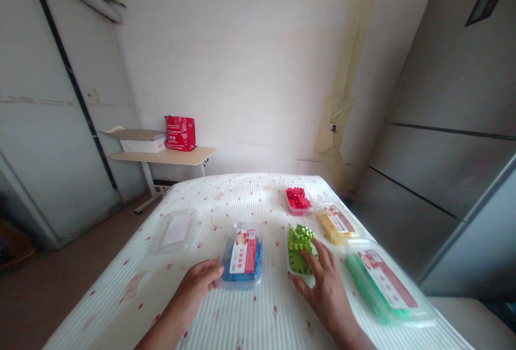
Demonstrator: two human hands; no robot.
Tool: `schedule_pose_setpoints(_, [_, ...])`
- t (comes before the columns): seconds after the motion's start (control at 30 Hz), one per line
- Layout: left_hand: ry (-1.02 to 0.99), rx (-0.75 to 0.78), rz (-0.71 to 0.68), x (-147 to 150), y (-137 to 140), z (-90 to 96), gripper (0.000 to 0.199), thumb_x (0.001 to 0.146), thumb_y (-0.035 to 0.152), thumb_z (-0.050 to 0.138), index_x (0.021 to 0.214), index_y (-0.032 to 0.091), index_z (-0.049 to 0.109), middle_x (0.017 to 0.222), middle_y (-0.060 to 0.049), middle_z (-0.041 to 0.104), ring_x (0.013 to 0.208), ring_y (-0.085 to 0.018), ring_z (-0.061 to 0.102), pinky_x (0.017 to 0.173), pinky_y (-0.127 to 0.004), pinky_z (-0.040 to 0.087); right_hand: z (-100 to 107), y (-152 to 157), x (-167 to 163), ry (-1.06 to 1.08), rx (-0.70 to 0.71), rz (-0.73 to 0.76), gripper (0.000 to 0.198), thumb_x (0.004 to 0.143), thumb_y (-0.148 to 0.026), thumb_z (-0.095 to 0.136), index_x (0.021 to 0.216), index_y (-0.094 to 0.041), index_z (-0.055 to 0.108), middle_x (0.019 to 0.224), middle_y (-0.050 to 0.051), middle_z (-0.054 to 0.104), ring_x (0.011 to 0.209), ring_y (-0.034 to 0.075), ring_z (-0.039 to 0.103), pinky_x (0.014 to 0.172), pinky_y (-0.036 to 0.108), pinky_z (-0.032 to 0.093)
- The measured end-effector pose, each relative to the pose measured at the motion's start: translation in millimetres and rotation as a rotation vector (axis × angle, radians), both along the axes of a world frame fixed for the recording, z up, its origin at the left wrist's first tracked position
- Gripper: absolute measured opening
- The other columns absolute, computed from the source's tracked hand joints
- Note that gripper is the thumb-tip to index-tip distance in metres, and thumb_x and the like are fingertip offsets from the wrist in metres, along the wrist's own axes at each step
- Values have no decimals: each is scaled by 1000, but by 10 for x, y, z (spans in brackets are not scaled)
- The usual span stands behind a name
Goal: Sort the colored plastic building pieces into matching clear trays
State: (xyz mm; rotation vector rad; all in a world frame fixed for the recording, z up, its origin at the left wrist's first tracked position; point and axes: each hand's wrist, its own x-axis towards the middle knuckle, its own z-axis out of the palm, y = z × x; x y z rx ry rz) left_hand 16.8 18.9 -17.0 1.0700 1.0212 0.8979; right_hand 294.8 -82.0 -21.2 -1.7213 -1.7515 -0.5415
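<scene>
A clear plastic container with a labelled lid and blue pieces inside rests on the cloth-covered table. My left hand pinches its left side near the front corner. To the right, an uncovered container holds lime-green notched plastic pieces, several of them piled up at its far end. My right hand reaches over its near right corner, fingers apart, with the fingertips at the green pieces and the thumb by the near edge. I see no piece lifted in that hand.
Beyond lies an open container of red pieces. Lidded containers of yellow pieces and green pieces line the right side. A clear lid with a white label lies at left. A side table bears a red bag.
</scene>
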Motion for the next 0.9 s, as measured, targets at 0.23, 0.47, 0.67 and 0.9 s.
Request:
schedule_pose_setpoints(0.23, [-87, -10, 48, -11, -5, 7, 26, 56, 36, 71, 70, 14, 68, 75, -5, 69, 73, -18, 60, 68, -27, 44, -7, -8, -32, 33, -60, 64, 21, 80, -30, 57, 97, -20, 63, 124, 14, 52, 105, 27, 55, 84, 42, 51])
schedule_pose_setpoints(0.47, [-54, 5, 91, 21, 42, -26, 31, 54, 38, 73, 72, 15, 67, 73, -4, 69, 73, -18, 60, 68, -27, 44, -31, -10, -21, 77, 3, 120, 22, 83, -31, 52, 98, -21, 65, 126, 13, 53, 104, 26, 58, 84, 40, 53])
schedule_pose_setpoints(0.67, [19, 55, 45, 139, 59, -10, 31, 55, 42, 70, 71, 15, 64, 71, -3, 66, 72, -18, 59, 67, -28, 43, 92, 48, 44, 129, 146, 124, 23, 86, -27, 49, 99, -21, 66, 124, 12, 55, 107, 24, 58, 86, 35, 53])
schedule_pose_setpoints(0.9, [32, 54, -87, 652, -84, 18, 31, 59, 44, 66, 70, 16, 60, 69, -1, 61, 64, -15, 54, 63, -26, 40, 668, 75, -108, 98, 217, 144, 23, 86, -24, 49, 101, -21, 65, 128, 12, 51, 112, 24, 53, 90, 39, 50])
